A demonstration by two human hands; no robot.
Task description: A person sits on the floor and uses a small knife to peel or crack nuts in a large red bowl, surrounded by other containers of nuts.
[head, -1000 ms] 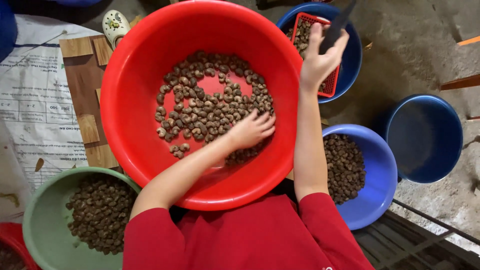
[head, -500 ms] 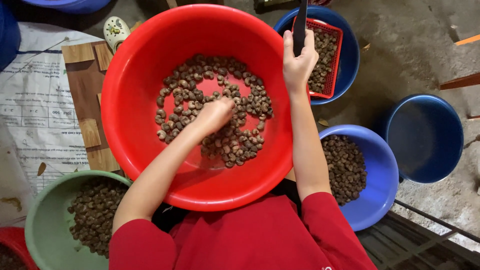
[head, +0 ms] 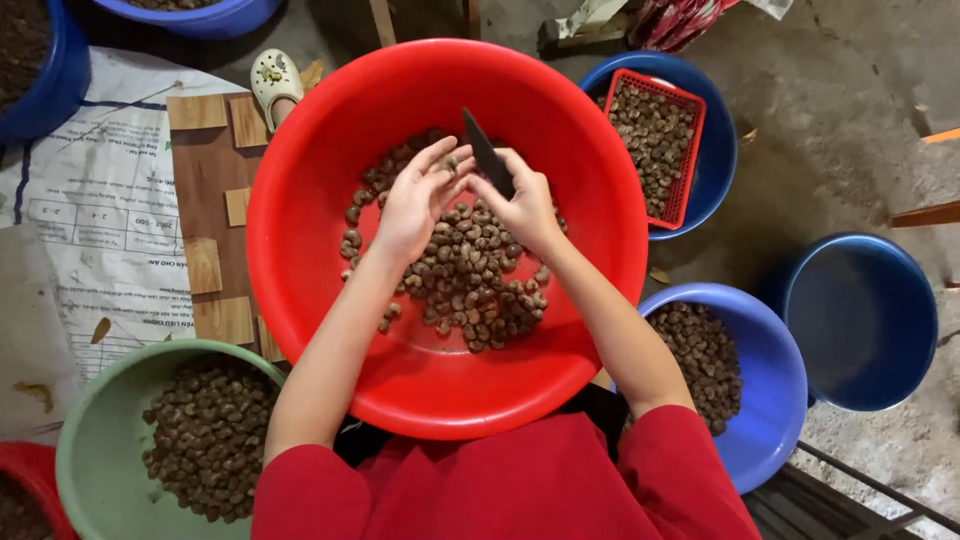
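A big red basin point(head: 300, 250) sits in front of me with a heap of brown, curved nuts point(head: 465, 275) in its middle. Both hands meet over that heap. My left hand point(head: 415, 200) pinches a single nut at its fingertips. My right hand point(head: 525, 205) grips a dark, narrow blade tool point(head: 487, 155) whose tip points up and to the left, right beside the left fingertips. Red sleeves cover my upper arms at the bottom of the view.
A green bowl of nuts point(head: 80, 440) lies at lower left, a blue bowl of nuts point(head: 775, 400) at lower right, an empty blue bowl point(head: 860, 320) at right. A red mesh basket of nuts point(head: 692, 170) rests in a blue bowl behind. A printed sack and wooden board point(head: 205, 190) lie left.
My right hand came down from the red basket with the dark tool and now hovers over the red basin. My left hand lifted off the heap with a nut. The camera view shifted slightly.
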